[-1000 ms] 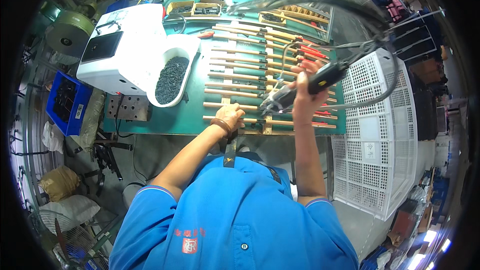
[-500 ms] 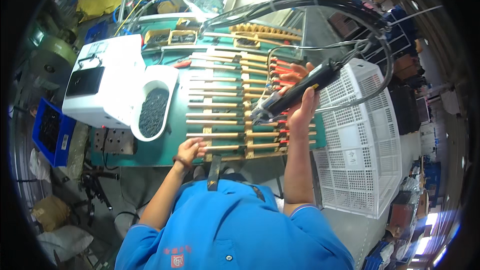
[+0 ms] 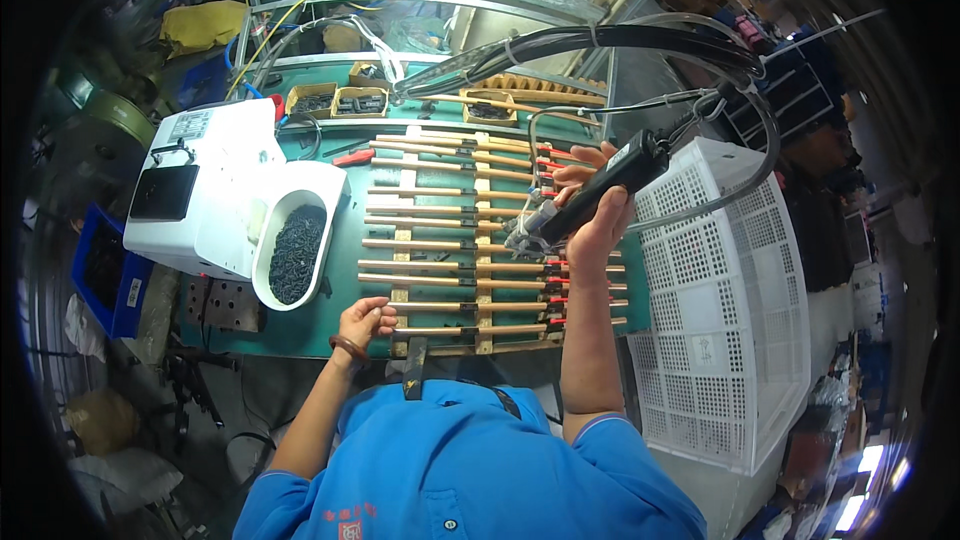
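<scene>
A black handheld power screwdriver (image 3: 605, 188), fed by hoses and a cable, is wrapped in my right hand (image 3: 597, 215). It slants, its metal tip low over the right part of a row of wooden sticks (image 3: 420, 281). These lie side by side across wooden support bars (image 3: 483, 297), with black fittings on them and red parts near their right ends. My left hand (image 3: 367, 321), with a bracelet at the wrist, is closed at the left end of one of the nearest sticks. Whatever its curled fingers hold, if anything, is hidden.
At left stands a white machine (image 3: 205, 195) with a bin of small black parts (image 3: 297, 255). Small boxes (image 3: 360, 102) and a red-handled tool (image 3: 353, 157) lie toward the back of the green table (image 3: 345, 285). A white perforated crate (image 3: 720, 310) is at right; hoses (image 3: 640, 35) arch overhead.
The view has shifted, so the table sits lower in it. My left hand has drawn slightly left with its fingers curled more. The screwdriver stays in my right hand over the sticks.
</scene>
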